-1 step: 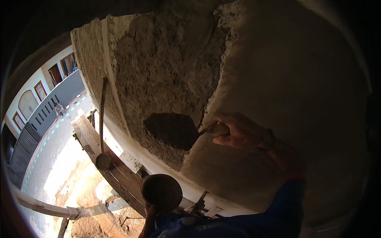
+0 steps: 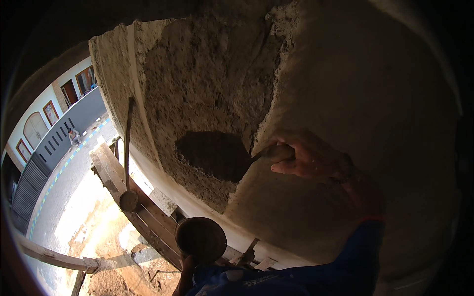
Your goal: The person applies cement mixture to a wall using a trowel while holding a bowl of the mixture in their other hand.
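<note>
My right hand (image 2: 313,160) is closed round the handle of a trowel (image 2: 215,155), its dark blade lying against or just in front of the rough mortar patch (image 2: 212,79) on the wall. To the right of that patch the wall surface (image 2: 365,123) is smooth. Low in the view, my left hand (image 2: 187,264) grips the rim of a round, dark bowl (image 2: 201,240). Most of that hand's fingers are hidden behind the bowl, and its inside is too dark to make out.
Wooden scaffold planks (image 2: 148,217) run below the wall. A long strip (image 2: 129,143) leans on the wall above a small round container (image 2: 129,201). Further down lie sandy ground (image 2: 103,246) and a road (image 2: 74,158), where a person (image 2: 74,136) sits by a grey fence.
My right hand and the trowel have shifted slightly right and up, and the blade has tilted a little. The left hand and the bowl have stayed nearly still.
</note>
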Available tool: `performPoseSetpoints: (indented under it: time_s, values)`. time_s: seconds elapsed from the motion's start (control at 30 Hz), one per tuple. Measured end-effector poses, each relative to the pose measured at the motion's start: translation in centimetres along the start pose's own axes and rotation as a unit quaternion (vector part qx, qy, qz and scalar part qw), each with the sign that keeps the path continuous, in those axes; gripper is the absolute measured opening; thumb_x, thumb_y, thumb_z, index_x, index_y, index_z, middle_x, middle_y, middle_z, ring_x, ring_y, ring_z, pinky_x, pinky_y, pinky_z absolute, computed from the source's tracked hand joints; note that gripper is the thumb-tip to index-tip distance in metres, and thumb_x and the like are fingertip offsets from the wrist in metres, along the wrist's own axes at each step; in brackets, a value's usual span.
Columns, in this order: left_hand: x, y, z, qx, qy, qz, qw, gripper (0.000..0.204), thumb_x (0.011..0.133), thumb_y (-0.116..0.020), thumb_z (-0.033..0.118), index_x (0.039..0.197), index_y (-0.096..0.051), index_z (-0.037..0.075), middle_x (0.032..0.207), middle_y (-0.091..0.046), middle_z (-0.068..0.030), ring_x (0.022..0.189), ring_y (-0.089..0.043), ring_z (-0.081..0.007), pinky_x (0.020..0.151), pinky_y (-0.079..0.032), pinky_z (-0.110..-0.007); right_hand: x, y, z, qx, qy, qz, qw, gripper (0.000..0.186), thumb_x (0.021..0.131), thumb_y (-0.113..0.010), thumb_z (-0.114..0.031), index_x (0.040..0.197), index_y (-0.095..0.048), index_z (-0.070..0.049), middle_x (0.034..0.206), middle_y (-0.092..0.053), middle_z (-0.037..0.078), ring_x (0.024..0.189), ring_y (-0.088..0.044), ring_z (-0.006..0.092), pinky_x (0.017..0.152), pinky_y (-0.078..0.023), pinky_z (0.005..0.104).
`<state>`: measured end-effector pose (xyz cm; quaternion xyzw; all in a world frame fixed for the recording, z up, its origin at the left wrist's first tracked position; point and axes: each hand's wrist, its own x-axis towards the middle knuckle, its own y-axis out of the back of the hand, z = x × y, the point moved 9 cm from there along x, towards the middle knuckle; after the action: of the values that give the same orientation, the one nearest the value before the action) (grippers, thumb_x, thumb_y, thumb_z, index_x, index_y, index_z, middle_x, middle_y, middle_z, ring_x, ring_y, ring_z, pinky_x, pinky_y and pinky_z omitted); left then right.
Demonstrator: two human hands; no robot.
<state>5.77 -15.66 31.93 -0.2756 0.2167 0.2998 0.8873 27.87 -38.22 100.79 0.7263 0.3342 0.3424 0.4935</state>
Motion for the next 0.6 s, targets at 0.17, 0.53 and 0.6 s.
performPoseSetpoints:
  time_s: [0.17,0.53,0.6]
  values:
    - [0.6,2.2,-1.1,0.005,-0.031,0.043,0.999,0.050,0.069,-0.061,0.000,0.119,-0.054,0.003,0.087,-0.062,-0.0131,0.078,-0.062,-0.0198,0.066,-0.054,-0.035,-0.3,8.5,-3.1,0.088,-0.005,0.030,0.996,0.037,0.077,-0.076,-0.023,0.105,-0.064,-0.002,0.076,-0.065,0.006,0.071,-0.063,0.0156,0.063,-0.048,0.0325]
    - [2.1,4.7,-6.2,0.076,-0.025,0.033,0.996,0.052,0.070,-0.058,0.002,0.121,-0.053,-0.001,0.101,-0.064,-0.0123,0.087,-0.060,-0.0207,0.075,-0.051,-0.032,0.6,23.4,7.4,-0.033,-0.159,0.333,0.929,0.043,0.090,-0.060,-0.031,0.123,-0.058,-0.005,0.070,-0.051,-0.003,0.058,-0.047,0.0060,0.052,-0.042,0.0224]
    - [1.3,3.4,-3.8,0.096,-0.035,0.043,0.994,0.052,0.070,-0.058,0.002,0.121,-0.054,-0.001,0.101,-0.064,-0.0124,0.087,-0.060,-0.0204,0.074,-0.051,-0.032,1.2,22.3,7.0,-0.025,-0.190,0.305,0.933,0.046,0.088,-0.061,-0.031,0.125,-0.057,-0.005,0.070,-0.051,-0.004,0.059,-0.048,0.0052,0.054,-0.042,0.0215]
